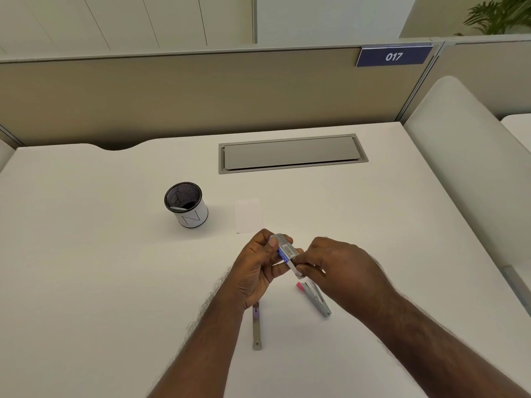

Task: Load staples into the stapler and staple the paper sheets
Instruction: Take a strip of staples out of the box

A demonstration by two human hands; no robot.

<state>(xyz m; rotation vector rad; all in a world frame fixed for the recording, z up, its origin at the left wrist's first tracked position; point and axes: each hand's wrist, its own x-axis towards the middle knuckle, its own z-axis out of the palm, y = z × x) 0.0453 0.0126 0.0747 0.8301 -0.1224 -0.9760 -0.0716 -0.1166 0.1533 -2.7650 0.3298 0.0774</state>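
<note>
My left hand [258, 268] grips a small staple box [286, 249] with a barcode and a blue edge, held above the white desk [115, 282]. My right hand [336, 268] pinches the box's white inner tray or flap at its lower end. A stapler lies opened out on the desk below my hands: its metal part with a pink tip [314, 298] lies under my right hand, and a thin metal arm [256, 328] lies under my left wrist. A small stack of white paper sheets [248, 215] rests flat just beyond my hands.
A black mesh pen cup [186, 205] with a white label stands to the left of the paper. A grey cable hatch [291, 153] is set into the desk farther back. A beige partition [172, 90] bounds the far edge, and a white panel [459, 168] bounds the right.
</note>
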